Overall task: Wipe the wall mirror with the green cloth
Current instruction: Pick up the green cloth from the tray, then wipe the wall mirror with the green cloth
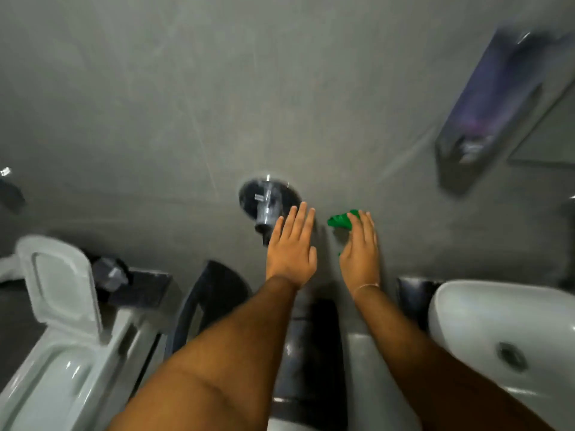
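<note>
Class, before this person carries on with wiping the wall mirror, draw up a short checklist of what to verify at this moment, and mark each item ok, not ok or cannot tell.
1. Green cloth in hand: ok, it sits under the right hand.
2. Cloth on the mirror: not ok, it is pressed against the grey wall.
3. Mirror located: cannot tell, only a blurred pane edge shows at the far right.
4. Left hand free: ok, flat and open, holding nothing.
5. Wall tap clear of the hands: not ok, the left hand is right beside it.
</note>
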A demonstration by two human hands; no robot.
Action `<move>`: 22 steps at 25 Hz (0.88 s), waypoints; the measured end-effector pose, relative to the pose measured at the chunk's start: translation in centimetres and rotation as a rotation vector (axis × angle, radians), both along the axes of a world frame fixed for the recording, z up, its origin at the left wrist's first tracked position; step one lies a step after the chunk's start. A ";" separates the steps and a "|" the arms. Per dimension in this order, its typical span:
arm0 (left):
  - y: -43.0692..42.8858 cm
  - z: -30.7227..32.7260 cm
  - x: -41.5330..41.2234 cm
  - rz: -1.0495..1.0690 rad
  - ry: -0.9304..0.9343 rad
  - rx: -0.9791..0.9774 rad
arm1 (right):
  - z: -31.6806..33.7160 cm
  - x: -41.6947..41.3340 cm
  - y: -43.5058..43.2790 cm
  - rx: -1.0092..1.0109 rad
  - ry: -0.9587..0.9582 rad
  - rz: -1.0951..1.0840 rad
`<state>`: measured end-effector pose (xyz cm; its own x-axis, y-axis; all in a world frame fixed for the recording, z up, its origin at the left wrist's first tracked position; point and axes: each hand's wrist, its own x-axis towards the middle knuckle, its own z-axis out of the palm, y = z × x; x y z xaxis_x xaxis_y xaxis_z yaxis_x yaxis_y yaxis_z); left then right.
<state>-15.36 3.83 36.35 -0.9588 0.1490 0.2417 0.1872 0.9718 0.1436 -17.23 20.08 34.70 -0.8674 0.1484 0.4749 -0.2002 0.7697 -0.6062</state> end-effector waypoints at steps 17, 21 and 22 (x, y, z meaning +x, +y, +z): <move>15.0 32.2 -7.8 -0.301 0.762 0.046 | 37.4 0.7 14.9 -0.574 0.959 -0.228; 22.1 34.9 -10.7 -0.297 0.720 0.003 | 33.9 -1.2 20.6 -0.644 0.956 -0.270; 23.4 35.7 -11.4 -0.307 0.734 0.007 | 32.8 -1.8 21.7 -0.668 0.944 -0.281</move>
